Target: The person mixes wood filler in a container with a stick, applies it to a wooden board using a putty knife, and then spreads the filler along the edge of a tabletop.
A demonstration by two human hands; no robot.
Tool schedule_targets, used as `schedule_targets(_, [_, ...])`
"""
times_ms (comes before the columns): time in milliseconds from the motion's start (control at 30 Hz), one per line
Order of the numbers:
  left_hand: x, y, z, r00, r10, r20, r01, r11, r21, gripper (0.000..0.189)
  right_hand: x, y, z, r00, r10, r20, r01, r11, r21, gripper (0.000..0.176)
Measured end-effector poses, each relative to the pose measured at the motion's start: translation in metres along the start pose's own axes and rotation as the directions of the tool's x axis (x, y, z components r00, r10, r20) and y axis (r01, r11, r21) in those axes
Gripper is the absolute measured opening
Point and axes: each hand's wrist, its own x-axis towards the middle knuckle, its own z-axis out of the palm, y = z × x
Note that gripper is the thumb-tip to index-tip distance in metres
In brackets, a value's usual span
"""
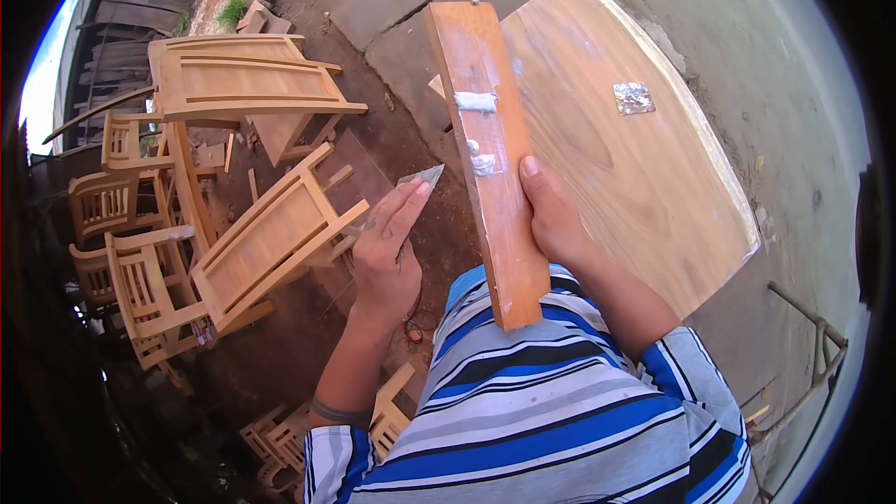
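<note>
Pinched between the fingers of my left hand (387,247) is a small putty knife (426,175), its grey blade smeared and pointing up and to the right. My right hand (558,210) grips the right edge of a narrow orange-brown wooden board (511,238), which is tilted in front of my striped shirt. White putty (476,102) lies across the board's upper half, and smaller dabs of putty (483,164) sit lower down. The blade is left of the board and apart from it. Part of my right hand is hidden behind the board.
A wide curved wooden panel (597,177) is at the right, with a piece of foil (634,99) on it. Left of me stand wooden chairs (145,294) and two framed wooden pieces, a nearer one (266,247) and a farther one (247,82). A wall (793,112) borders the right side.
</note>
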Motion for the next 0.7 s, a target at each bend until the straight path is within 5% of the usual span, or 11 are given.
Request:
schedule_targets(100, [0.014,0.027,-0.025,0.984,-0.063,0.165,0.109,0.952,-0.285,0.058,0.005,-0.003,0.005,1.0,-0.025,-0.012,0.024,0.999,-0.036,0.047])
schedule_targets(267, [0.02,0.029,-0.036,0.942,0.001,0.336,0.105,0.949,-0.298,0.059,0.007,0.0,0.001,0.998,0.014,0.067,-0.011,0.998,-0.057,0.047])
schedule_targets(367, [0.011,0.036,-0.039,0.884,0.031,0.466,0.126,0.945,-0.302,0.06,0.008,-0.005,0.005,0.996,0.045,-0.072,-0.052,0.994,-0.099,0.048])
schedule_targets(467, [0.007,0.037,-0.042,0.872,0.0,0.489,0.189,0.922,-0.337,0.059,0.008,-0.006,0.002,0.993,0.105,-0.045,-0.108,0.992,-0.062,0.047])
schedule_targets(533, [0.011,0.035,-0.052,0.88,-0.007,0.475,0.206,0.906,-0.369,0.058,0.009,0.004,-0.001,0.992,-0.113,-0.054,0.089,0.941,-0.327,0.046])
schedule_targets(600, [0.023,0.044,-0.057,0.947,0.036,0.319,0.006,0.991,-0.13,0.055,0.008,0.007,0.005,0.953,-0.301,-0.042,0.244,0.842,-0.481,0.042])
schedule_targets(700, [0.033,0.063,-0.054,0.934,0.073,0.35,-0.197,0.922,0.334,0.049,0.004,-0.001,0.01,0.957,-0.288,-0.026,0.227,0.802,-0.553,0.041])
